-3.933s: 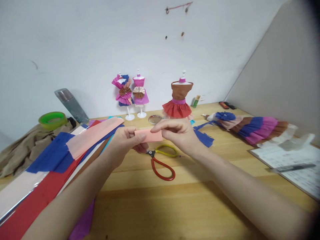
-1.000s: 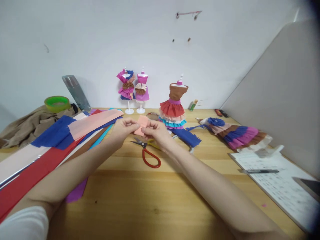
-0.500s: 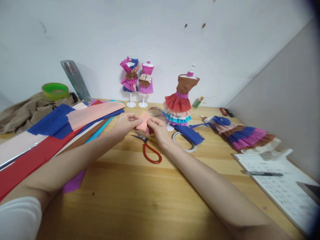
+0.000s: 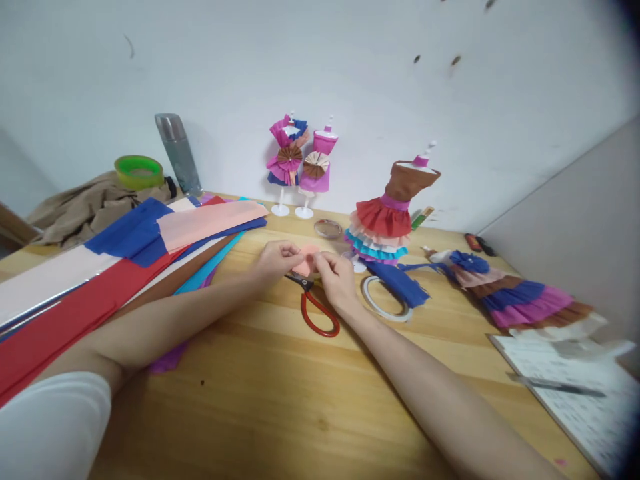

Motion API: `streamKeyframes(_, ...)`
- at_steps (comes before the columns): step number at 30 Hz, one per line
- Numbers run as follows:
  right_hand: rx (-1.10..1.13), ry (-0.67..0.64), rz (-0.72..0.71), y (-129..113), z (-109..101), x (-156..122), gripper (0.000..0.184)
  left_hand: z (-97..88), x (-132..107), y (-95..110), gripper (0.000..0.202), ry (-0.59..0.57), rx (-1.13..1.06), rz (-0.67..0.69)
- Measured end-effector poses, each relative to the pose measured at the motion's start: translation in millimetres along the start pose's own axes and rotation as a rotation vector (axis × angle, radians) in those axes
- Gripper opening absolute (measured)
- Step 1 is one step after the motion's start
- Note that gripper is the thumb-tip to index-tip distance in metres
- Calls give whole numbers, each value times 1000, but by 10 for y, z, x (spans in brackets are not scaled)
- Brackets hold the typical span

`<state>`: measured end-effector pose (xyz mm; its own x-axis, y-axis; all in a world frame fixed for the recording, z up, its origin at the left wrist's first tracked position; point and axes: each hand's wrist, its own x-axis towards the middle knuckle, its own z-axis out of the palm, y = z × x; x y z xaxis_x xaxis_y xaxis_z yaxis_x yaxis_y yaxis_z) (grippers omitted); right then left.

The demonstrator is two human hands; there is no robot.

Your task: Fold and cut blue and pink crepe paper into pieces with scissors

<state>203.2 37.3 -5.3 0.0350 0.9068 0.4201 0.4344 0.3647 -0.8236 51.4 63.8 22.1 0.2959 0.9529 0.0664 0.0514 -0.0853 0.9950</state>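
A: What do the left hand (image 4: 280, 259) and the right hand (image 4: 340, 277) show?

B: Both pinch a small peach piece (image 4: 307, 260) between thumb and fingers, one at each side edge.

A: Where is the peach piece relative to the scissors (image 4: 306, 285)?

B: At the far side of their pivot, overlapping the blades in this view; contact cannot be determined. The scissors lie on the worktop (image 4: 240, 407), a red handle loop toward the viewer.

A: What lies right of the scissors?

B: Near them, a white ring (image 4: 373, 305) beside a blue strip (image 4: 400, 283). Beyond these stands a dress form (image 4: 395, 207) with a brown bodice and ruffled skirt. Farther right lie a banded dress (image 4: 520, 293) and, nearer the viewer, a sheet (image 4: 565, 420) with a pen (image 4: 565, 385) across it.

A: And left of the scissors?

B: Layered colored strips (image 4: 100, 310); farther out, a brown cloth (image 4: 83, 203) bearing a green roll (image 4: 139, 179), with a bottle (image 4: 179, 157) just beside.

A: Beyond the scissors?

B: Two small dress forms (image 4: 321, 175) on white bases, near the wall (image 4: 225, 67).
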Motion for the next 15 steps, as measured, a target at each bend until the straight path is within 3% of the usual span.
streamKeyframes(5,-172,-51,-17,-18,-19,-94,42,10,-18,-159,19,31,-31,2)
streamKeyframes(15,-425,-135,-78,-82,-81,-237,40,-1,-55,-174,21,104,-99,-71)
